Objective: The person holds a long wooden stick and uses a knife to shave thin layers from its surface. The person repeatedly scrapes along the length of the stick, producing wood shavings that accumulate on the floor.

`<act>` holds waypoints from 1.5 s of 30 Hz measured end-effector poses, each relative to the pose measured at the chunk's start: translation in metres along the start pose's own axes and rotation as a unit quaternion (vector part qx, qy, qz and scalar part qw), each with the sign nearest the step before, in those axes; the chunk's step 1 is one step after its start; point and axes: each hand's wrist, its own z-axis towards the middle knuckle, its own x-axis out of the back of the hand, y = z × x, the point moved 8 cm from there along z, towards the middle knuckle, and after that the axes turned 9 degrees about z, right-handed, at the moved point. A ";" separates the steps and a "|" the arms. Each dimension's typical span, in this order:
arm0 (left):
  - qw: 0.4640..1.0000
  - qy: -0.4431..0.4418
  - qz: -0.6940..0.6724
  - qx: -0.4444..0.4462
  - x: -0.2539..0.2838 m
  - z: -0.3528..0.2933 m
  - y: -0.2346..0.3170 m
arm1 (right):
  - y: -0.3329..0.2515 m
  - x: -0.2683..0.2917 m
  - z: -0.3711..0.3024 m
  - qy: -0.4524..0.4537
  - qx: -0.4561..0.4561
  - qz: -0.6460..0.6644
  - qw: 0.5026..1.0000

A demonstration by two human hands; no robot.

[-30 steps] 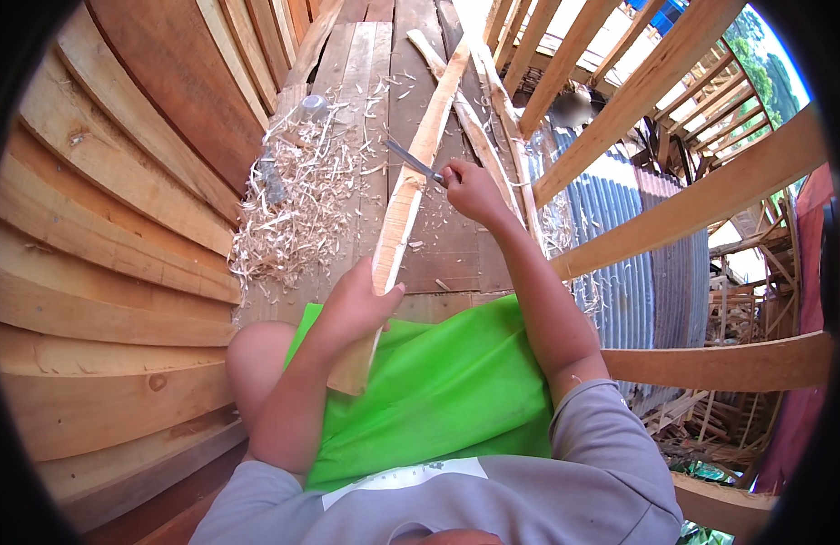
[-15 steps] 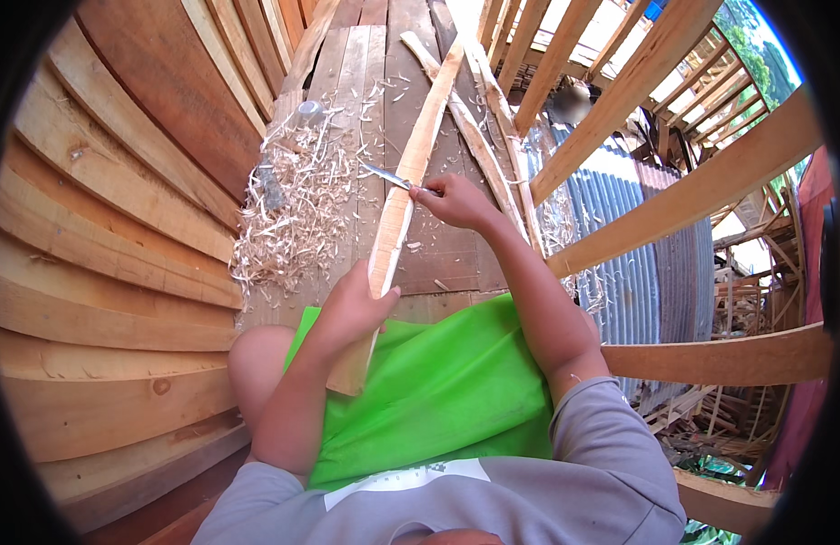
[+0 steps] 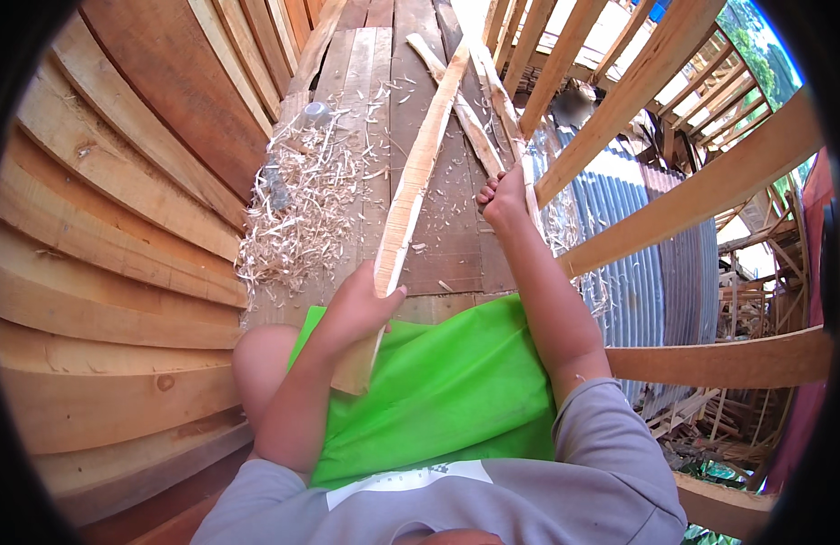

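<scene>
A long, pale strip of wood point(image 3: 418, 173) slants away from my lap, its near end point(image 3: 355, 371) resting over the green cloth point(image 3: 438, 391). My left hand point(image 3: 358, 304) is closed around it near that end. Its upper face bears rows of small cut marks. My right hand point(image 3: 504, 195) is a closed fist to the right of the strip, apart from it. The knife seen in that fist half a second ago is hidden now; its blade does not show.
Curled wood shavings point(image 3: 297, 213) heap on the plank floor point(image 3: 443, 263) at left, with a clear cup point(image 3: 316, 114) among them. More strips point(image 3: 470, 127) lie beyond. Stacked boards point(image 3: 120, 263) wall the left; slanting rails point(image 3: 692, 182) and corrugated metal sheets point(image 3: 620, 245) stand right.
My right hand has moved right, off the strip of wood, and the knife blade has gone out of sight. My left hand keeps its grip, and the strip has hardly moved.
</scene>
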 end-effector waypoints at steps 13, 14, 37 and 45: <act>0.999 -0.022 -0.028 0.028 0.000 0.001 -0.005 | 0.034 -0.080 -0.080 -0.336 0.303 -0.524 0.722; 0.998 -0.030 -0.042 0.044 0.000 0.000 -0.004 | 0.031 -0.077 -0.076 -0.347 0.295 -0.533 0.713; 0.849 -0.262 -0.459 0.011 -0.024 0.012 0.006 | 0.029 -0.065 -0.094 -0.453 0.223 -0.614 0.607; 0.858 -0.250 -0.446 0.048 -0.021 0.014 -0.003 | 0.046 -0.052 -0.113 -0.481 0.167 -0.648 0.566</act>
